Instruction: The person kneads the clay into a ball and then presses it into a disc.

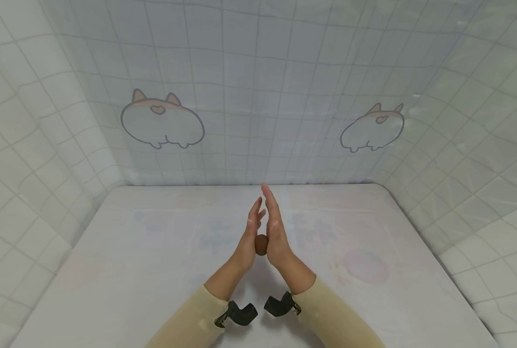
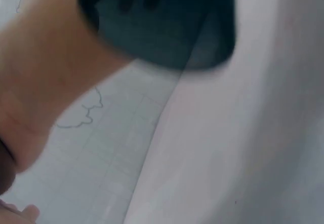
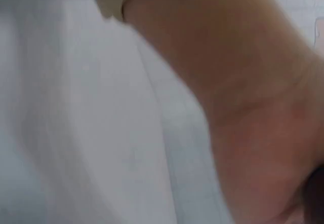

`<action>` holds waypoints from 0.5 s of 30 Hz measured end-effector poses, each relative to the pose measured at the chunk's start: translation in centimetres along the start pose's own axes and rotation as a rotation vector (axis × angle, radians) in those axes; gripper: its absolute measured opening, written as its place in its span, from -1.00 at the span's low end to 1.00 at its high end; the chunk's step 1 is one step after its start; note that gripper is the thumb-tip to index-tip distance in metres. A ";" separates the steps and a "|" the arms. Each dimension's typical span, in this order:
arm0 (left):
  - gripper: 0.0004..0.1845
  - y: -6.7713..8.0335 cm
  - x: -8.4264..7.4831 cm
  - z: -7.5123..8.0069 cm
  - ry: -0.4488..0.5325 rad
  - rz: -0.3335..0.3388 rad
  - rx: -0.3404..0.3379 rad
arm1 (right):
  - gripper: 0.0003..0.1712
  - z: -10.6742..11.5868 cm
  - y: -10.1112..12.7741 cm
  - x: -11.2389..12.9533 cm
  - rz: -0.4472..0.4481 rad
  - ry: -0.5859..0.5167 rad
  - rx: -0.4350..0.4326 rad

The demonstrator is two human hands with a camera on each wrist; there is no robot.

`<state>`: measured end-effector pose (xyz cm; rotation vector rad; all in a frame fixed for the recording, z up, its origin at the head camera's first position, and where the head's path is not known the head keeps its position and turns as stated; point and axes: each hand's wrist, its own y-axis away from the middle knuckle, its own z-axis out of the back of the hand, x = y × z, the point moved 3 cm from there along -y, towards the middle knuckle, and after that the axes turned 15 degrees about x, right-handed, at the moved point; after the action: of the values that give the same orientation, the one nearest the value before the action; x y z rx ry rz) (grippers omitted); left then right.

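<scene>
A small brown ball [image 1: 261, 244] is pressed between the palms of both hands above the middle of the white table [image 1: 154, 251]. My left hand [image 1: 250, 232] stands upright with straight fingers against the ball's left side. My right hand [image 1: 274, 224] faces it, fingers straight and pointing away from me, palm on the ball's right side. In the left wrist view a dark brown edge of the ball [image 2: 5, 171] shows at the lower left beside the palm. In the right wrist view the ball [image 3: 315, 198] is a dark sliver at the right edge. Both wrist views are blurred.
The table is covered with a pale cloth bearing faint prints. Gridded curtains with cartoon animal drawings [image 1: 161, 123] close the back and both sides. Black wrist camera mounts [image 1: 241, 313] sit on cream sleeves near the table's front.
</scene>
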<state>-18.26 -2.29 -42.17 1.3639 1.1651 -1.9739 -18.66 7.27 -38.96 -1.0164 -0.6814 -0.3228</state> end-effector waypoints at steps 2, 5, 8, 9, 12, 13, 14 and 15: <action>-0.09 0.0 -0.2 -0.2 0.009 -0.023 0.003 | 0.02 0.2 0.0 -0.5 -0.055 -0.010 0.014; -0.08 0.1 -0.5 -0.4 0.013 -0.066 -0.008 | 0.05 0.2 0.1 -1.3 -0.142 -0.016 0.052; -0.09 0.2 -1.0 -0.3 0.035 -0.115 -0.027 | 0.06 0.0 0.4 -2.0 -0.189 -0.024 0.117; -0.09 0.2 -1.2 -0.3 0.045 -0.130 -0.035 | 0.05 -0.1 0.5 -2.2 -0.195 -0.022 0.137; -0.09 0.2 -1.9 0.1 0.067 -0.178 -0.073 | 0.00 -0.5 0.7 -2.6 -0.197 -0.004 0.193; -0.08 0.2 -2.2 0.2 0.070 -0.193 -0.091 | 0.00 -0.6 0.7 -2.7 -0.195 0.012 0.205; -0.07 0.2 -2.4 0.4 0.075 -0.206 -0.111 | 0.00 -0.6 0.8 -2.7 -0.193 0.028 0.214; -0.06 0.1 -2.6 0.5 0.084 -0.218 -0.132 | 0.01 -0.7 0.8 -2.7 -0.192 0.041 0.220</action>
<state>-17.40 -3.01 -39.78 1.3097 1.5121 -1.9601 -20.00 6.91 -41.51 -0.7354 -0.7619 -0.4253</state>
